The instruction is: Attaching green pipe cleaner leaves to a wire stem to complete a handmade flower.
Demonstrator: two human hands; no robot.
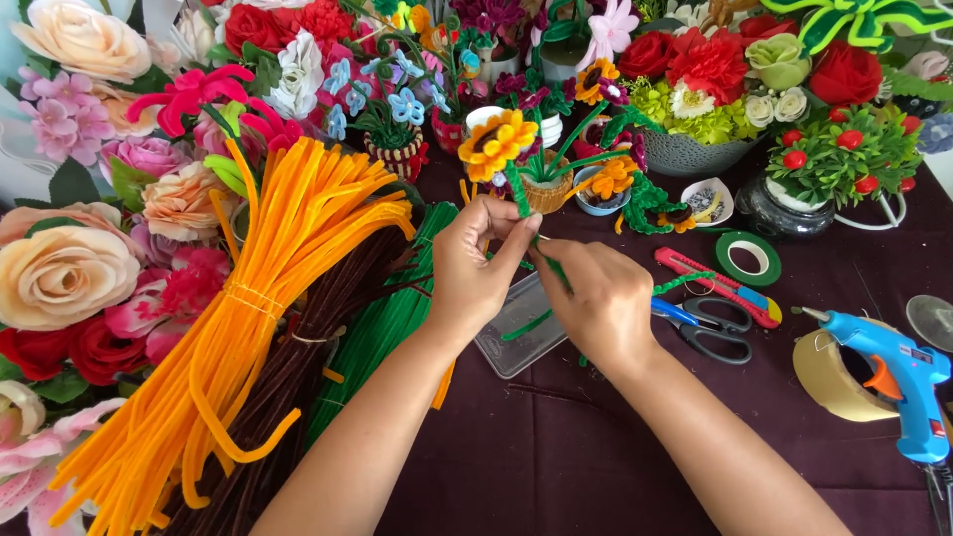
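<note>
My left hand (476,268) pinches the green stem just below an orange pipe-cleaner sunflower (496,142) with a brown centre, held upright above the table. My right hand (596,298) grips a green pipe cleaner (552,268) at the same stem, fingertips touching those of the left hand. A loose end of green pipe cleaner (526,325) hangs below the hands over a clear plastic box (516,333).
Bundles of orange (248,328), brown (288,387) and green (382,318) pipe cleaners lie at left. Artificial flowers crowd the back and left. At right lie blue scissors (710,333), a red utility knife (720,286), green tape (748,258), a blue glue gun (893,382) and a tape roll (829,382) on the dark cloth.
</note>
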